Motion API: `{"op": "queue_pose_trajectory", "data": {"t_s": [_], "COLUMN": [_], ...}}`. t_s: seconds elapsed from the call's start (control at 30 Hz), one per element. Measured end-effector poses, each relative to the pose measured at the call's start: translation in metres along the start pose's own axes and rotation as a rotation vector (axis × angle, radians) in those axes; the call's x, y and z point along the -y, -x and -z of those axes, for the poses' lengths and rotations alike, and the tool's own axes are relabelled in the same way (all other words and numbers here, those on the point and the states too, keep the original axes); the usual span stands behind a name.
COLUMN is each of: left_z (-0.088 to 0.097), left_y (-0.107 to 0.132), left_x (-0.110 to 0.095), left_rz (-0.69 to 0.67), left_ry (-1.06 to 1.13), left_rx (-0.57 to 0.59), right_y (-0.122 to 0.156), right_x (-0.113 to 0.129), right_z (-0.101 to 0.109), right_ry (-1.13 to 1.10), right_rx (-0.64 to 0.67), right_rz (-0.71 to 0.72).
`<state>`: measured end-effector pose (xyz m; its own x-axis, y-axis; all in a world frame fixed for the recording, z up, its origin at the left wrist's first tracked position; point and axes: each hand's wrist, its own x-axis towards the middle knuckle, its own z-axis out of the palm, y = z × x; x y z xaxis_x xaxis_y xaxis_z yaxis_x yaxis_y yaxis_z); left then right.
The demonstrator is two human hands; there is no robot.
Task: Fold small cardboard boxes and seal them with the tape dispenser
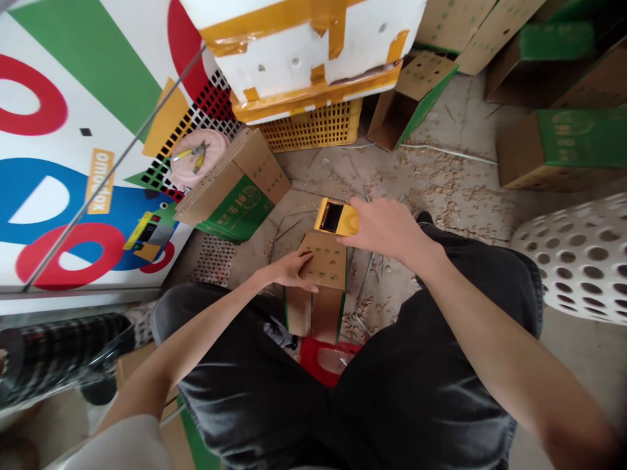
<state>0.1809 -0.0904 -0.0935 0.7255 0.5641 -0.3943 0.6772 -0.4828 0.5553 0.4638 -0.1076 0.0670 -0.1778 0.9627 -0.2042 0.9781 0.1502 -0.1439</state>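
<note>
A small brown cardboard box (pixel 323 261) with green edges stands on the floor between my knees, its punched, green-marked face up. My left hand (pixel 294 269) rests on the left side of that face, thumb and fingers spread apart. Just beyond the box's far edge, my right hand (pixel 385 228) is closed around a yellow hand tool (pixel 347 219) with a dark recessed window. The tool is over or close to the box's far end; whether they touch I cannot tell. My palm hides the tool's grip.
Flattened green-and-brown cartons (pixel 245 189) lean at the left, near pliers (pixel 196 155) on a pink stool (pixel 215 140). White foam boxes (pixel 313 55) sit on a yellow crate (pixel 313 130). A white perforated basket (pixel 578 254) stands right. Small brown bits (pixel 450 196) litter the floor.
</note>
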Motion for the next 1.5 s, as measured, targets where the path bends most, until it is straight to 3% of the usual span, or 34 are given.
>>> {"op": "queue_pose_trajectory", "data": {"t_s": [0.1,0.17,0.33,0.6,0.83,1.0,1.27,1.5], "left_z": [-0.008,-0.013,-0.018,-0.022,-0.018,-0.017,-0.035,-0.034], "left_y": [0.002,0.002,-0.004,-0.012,-0.014,-0.016,-0.016,-0.017], "left_x": [0.01,0.012,0.012,-0.006,-0.017,-0.013,-0.004,-0.009], "left_rz": [0.044,0.04,-0.01,0.06,-0.101,-0.055,0.004,0.049], "left_ry": [-0.058,-0.077,-0.074,-0.144,-0.182,-0.184,-0.169,-0.186], "left_rx": [0.236,0.286,0.299,0.407,0.443,0.474,0.455,0.477], "right_y": [0.0,0.0,0.0,0.003,0.004,0.004,0.005,0.005], "right_x": [-0.001,-0.001,-0.001,0.006,0.009,0.009,0.007,0.007], "right_z": [0.0,0.0,-0.001,0.001,0.0,-0.001,-0.003,-0.002], "right_ry": [0.004,0.011,0.0,0.004,0.012,0.029,0.028,0.025], "right_rx": [-0.007,-0.008,0.001,0.044,0.047,0.05,0.041,0.049], "right_rz": [0.007,0.008,0.004,0.011,0.028,0.039,0.047,0.049]}}
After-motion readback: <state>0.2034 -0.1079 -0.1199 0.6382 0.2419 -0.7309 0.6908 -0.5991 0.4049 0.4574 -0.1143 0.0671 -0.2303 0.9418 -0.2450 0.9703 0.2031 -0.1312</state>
